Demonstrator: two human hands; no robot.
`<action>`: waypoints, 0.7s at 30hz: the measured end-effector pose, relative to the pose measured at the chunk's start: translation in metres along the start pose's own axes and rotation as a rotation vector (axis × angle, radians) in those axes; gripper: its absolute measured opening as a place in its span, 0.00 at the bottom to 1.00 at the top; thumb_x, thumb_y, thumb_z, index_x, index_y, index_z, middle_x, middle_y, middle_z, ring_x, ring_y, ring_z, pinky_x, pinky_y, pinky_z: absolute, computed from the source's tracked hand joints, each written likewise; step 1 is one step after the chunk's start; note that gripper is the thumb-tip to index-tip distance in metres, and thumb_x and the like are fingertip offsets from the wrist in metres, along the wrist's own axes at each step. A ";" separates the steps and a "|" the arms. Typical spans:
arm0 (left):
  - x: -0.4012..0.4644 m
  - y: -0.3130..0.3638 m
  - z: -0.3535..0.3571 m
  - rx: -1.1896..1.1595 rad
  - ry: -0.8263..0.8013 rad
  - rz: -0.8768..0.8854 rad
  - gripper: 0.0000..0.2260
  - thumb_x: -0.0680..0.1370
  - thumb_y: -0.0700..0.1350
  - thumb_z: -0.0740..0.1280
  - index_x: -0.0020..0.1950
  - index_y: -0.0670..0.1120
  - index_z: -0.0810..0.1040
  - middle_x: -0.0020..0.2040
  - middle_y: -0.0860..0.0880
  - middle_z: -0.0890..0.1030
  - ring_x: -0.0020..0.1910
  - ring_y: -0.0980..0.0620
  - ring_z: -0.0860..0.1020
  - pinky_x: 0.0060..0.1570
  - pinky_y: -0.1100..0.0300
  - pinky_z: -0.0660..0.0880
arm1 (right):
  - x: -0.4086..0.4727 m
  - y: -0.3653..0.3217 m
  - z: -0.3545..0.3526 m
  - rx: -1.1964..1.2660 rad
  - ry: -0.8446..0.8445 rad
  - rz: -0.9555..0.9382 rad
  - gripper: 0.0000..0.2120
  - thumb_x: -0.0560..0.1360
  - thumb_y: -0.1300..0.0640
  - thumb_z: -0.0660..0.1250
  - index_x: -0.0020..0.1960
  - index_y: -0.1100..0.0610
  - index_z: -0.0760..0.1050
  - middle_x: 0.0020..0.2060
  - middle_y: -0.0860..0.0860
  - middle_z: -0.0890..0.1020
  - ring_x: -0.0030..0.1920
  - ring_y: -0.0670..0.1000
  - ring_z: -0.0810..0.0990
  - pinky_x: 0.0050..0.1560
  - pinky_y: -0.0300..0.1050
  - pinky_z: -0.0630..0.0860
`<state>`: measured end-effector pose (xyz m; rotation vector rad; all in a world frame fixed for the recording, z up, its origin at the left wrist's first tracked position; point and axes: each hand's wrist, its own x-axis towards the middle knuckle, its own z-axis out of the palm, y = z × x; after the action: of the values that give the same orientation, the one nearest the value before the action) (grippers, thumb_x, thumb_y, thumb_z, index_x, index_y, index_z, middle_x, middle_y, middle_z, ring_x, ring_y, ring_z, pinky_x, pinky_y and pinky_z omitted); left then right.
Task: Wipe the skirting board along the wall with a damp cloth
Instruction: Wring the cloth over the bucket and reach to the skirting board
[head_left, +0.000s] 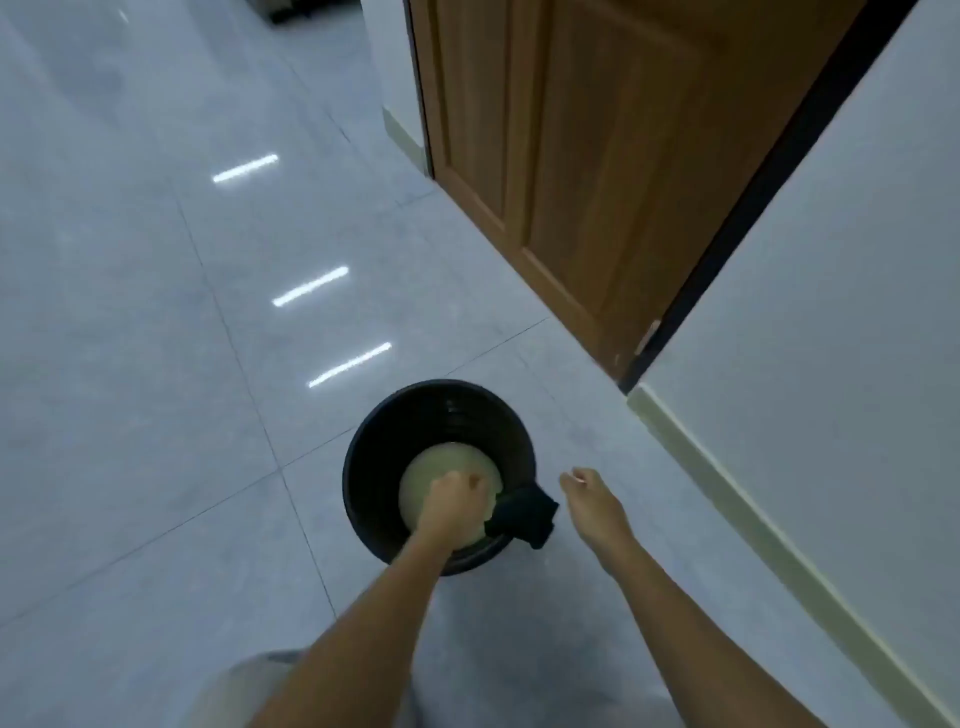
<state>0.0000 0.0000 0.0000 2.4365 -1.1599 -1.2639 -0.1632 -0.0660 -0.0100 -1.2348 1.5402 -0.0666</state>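
A black bucket (374, 457) with cloudy pale water stands on the floor in front of me. A dark cloth (524, 514) hangs over its right rim. My left hand (452, 501) is clenched over the water, and the cloth's inner end seems to be in its grip. Just right of the cloth, my right hand (589, 493) hovers above the floor, fingers loose and holding nothing. The pale skirting board (753, 525) runs along the foot of the white wall on the right.
A brown wooden door (597, 171) with a dark frame stands behind the bucket. Another stretch of skirting (402, 132) lies beyond the door. Glossy grey floor tiles (156, 364) spread to the left. My knee (249, 691) shows at the bottom.
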 end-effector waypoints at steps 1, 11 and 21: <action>0.019 -0.008 0.021 -0.130 0.037 -0.056 0.12 0.80 0.45 0.56 0.50 0.40 0.77 0.46 0.41 0.78 0.44 0.44 0.76 0.49 0.50 0.72 | 0.015 0.012 0.012 0.071 -0.004 0.043 0.26 0.79 0.46 0.53 0.74 0.56 0.57 0.71 0.56 0.65 0.67 0.57 0.66 0.65 0.51 0.64; 0.138 -0.065 0.090 -0.655 -0.401 -0.128 0.28 0.72 0.65 0.64 0.58 0.44 0.79 0.55 0.44 0.81 0.50 0.48 0.79 0.40 0.59 0.77 | 0.116 0.096 0.068 0.419 -0.067 -0.151 0.21 0.75 0.38 0.57 0.47 0.55 0.77 0.48 0.53 0.82 0.48 0.51 0.80 0.48 0.48 0.78; 0.021 -0.018 0.052 -0.305 0.166 0.601 0.15 0.77 0.54 0.64 0.44 0.43 0.79 0.41 0.45 0.82 0.41 0.47 0.80 0.43 0.51 0.76 | -0.013 0.083 0.022 0.338 -0.249 -0.226 0.21 0.71 0.40 0.66 0.56 0.54 0.77 0.51 0.53 0.82 0.52 0.52 0.81 0.44 0.46 0.79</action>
<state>-0.0217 0.0074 -0.0538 1.7440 -1.3836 -0.9444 -0.2024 -0.0072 -0.0601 -1.0950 1.1168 -0.2975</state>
